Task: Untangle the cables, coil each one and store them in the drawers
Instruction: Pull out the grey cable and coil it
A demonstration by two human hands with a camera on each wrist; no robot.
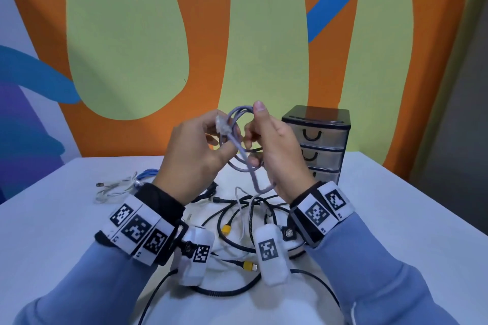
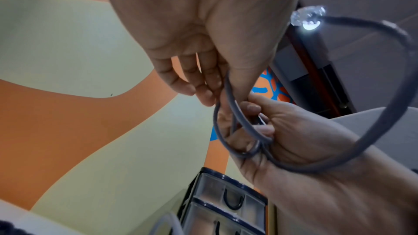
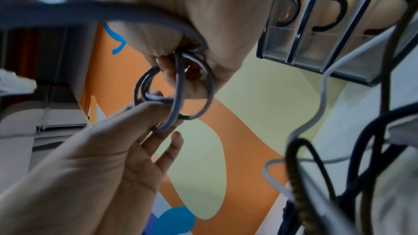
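Both hands hold a grey cable [image 1: 254, 180] up above the table, wound into a few small loops [image 2: 237, 113]. My left hand [image 1: 224, 140] pinches the loops, and the cable's clear plug [image 1: 221, 124] sticks up beside its thumb. My right hand [image 1: 257, 126] grips the other side of the loops [image 3: 176, 87] with its thumb raised. A free tail hangs down to the tangle of black and white cables [image 1: 250, 219] on the table. The small three-drawer unit [image 1: 317, 140] stands behind my right hand, all drawers closed.
A blue cable and a white cable [image 1: 132, 182] lie apart at the left of the white table [image 1: 396, 206]. Yellow-tipped plugs [image 1: 248, 266] lie in the tangle near my wrists. A painted wall stands behind the table.
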